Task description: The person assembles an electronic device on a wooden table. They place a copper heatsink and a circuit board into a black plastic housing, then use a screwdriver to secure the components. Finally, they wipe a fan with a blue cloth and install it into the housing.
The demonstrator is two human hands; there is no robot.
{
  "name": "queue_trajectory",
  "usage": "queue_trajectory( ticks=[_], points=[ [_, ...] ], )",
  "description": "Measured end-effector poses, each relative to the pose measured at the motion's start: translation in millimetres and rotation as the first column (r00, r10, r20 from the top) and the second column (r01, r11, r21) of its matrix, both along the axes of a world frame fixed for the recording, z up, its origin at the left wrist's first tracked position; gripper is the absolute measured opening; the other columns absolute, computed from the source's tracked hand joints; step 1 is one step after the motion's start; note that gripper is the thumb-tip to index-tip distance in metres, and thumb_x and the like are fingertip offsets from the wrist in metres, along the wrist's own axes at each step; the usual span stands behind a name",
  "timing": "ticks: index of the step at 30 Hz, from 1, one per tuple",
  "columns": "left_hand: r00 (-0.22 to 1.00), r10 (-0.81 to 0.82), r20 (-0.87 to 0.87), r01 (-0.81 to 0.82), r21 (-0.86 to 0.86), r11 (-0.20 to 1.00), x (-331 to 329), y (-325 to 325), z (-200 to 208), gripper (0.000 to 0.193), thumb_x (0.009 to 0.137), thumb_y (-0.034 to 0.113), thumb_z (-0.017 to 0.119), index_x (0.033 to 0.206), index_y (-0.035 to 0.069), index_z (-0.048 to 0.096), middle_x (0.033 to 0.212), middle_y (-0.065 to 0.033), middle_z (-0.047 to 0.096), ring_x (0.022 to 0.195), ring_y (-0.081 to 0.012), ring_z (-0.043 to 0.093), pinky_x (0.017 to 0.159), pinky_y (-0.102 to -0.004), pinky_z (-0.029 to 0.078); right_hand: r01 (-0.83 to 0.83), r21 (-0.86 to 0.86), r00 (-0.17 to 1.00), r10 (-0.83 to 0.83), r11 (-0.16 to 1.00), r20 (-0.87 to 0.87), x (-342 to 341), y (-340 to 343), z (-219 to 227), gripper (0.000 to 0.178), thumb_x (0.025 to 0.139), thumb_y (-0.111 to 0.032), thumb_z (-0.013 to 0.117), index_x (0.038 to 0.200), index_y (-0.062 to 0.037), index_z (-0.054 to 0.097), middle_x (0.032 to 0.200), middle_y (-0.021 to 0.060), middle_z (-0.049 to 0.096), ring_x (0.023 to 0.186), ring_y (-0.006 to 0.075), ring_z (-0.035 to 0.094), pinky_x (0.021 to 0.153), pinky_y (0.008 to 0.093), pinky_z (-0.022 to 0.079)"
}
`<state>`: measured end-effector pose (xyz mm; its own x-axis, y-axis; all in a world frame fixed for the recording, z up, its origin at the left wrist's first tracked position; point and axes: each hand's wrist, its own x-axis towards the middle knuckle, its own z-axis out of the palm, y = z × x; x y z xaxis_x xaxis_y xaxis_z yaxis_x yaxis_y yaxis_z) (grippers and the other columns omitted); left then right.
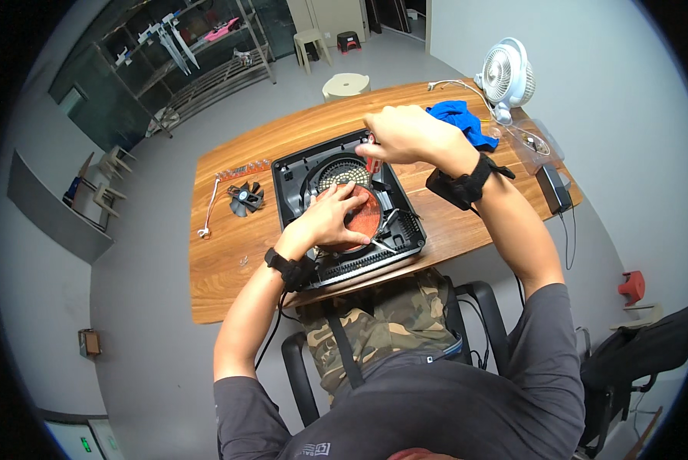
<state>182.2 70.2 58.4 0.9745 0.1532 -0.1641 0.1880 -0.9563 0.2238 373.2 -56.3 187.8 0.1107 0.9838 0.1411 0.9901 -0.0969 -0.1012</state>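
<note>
An opened black appliance housing (283,176), which looks like an induction cooker's base, lies on the wooden table in front of me. Inside it is a round copper-red coil (365,218). My left hand (330,218) rests on the coil, fingers spread and palm down, covering part of it. At the far right of the housing, my right hand (409,136) is closed around the red handle of a screwdriver (372,162), held roughly upright. Its tip is hidden inside the housing. Beyond the coil shows a round perforated grille (344,170).
Left of the housing lie a black fan (246,198) and a component strip (244,170) with a white cable. At the right are a blue cloth (464,121), a white desk fan (505,77) and a black box-shaped adapter (552,190). A small clear bit (244,261) lies near the front left.
</note>
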Motion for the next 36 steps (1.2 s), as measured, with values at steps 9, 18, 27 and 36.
queue_trajectory(
  ticks=[9, 18, 27, 36],
  points=[
    [0.999, -0.021, 0.045, 0.021, 0.002, 1.000, -0.2, 1.0, -4.3, 0.101, 0.070, 0.066, 0.084, 0.152, 0.016, 0.051, 0.164, -0.0223, 0.033, 0.151, -0.0464, 0.029, 0.121, -0.0599, 0.030, -0.076, -0.012, 0.996, 0.075, 0.997, -0.042, 9.0, 3.9, -4.9, 0.041, 0.095, -0.036, 0.068, 0.102, 0.0035, 0.062, 0.084, 0.0262, 0.070, 0.085, 0.0456, 0.070, 0.076, 0.0523, 0.056],
    [1.000, 0.002, -0.007, -0.002, 0.012, 1.000, -0.6, -1.3, 1.7, 0.102, 0.070, 0.067, 0.084, 0.153, 0.017, 0.049, 0.165, -0.0211, 0.031, 0.152, -0.0469, 0.026, 0.120, -0.0641, 0.029, -0.035, -0.031, 0.998, 0.037, 0.999, 0.048, -6.2, -3.8, 4.7, 0.044, 0.089, -0.038, 0.072, 0.103, 0.0031, 0.069, 0.090, 0.0253, 0.074, 0.091, 0.0414, 0.073, 0.081, 0.0488, 0.058],
    [1.000, 0.000, 0.000, 0.000, -0.003, 1.000, -0.3, -0.8, -0.9, 0.103, 0.071, 0.067, 0.084, 0.154, 0.018, 0.048, 0.166, -0.0200, 0.030, 0.153, -0.0460, 0.025, 0.122, -0.0615, 0.027, -0.017, -0.073, 1.000, 0.016, 0.997, -0.014, -2.3, 4.9, 2.0, 0.043, 0.091, -0.040, 0.067, 0.087, 0.0018, 0.078, 0.085, 0.0263, 0.073, 0.087, 0.0424, 0.073, 0.083, 0.0482, 0.059],
    [1.000, 0.011, -0.020, -0.011, -0.009, 1.000, -0.5, -5.4, 6.3, 0.101, 0.072, 0.066, 0.083, 0.154, 0.018, 0.048, 0.168, -0.0185, 0.027, 0.154, -0.0446, 0.022, 0.120, -0.0658, 0.026, -0.068, 0.063, 0.997, 0.067, 0.996, 0.024, 2.5, -7.8, 20.2, 0.050, 0.095, -0.047, 0.064, 0.092, 0.0022, 0.067, 0.080, 0.0241, 0.071, 0.080, 0.0437, 0.070, 0.075, 0.0499, 0.058]
  ],
)
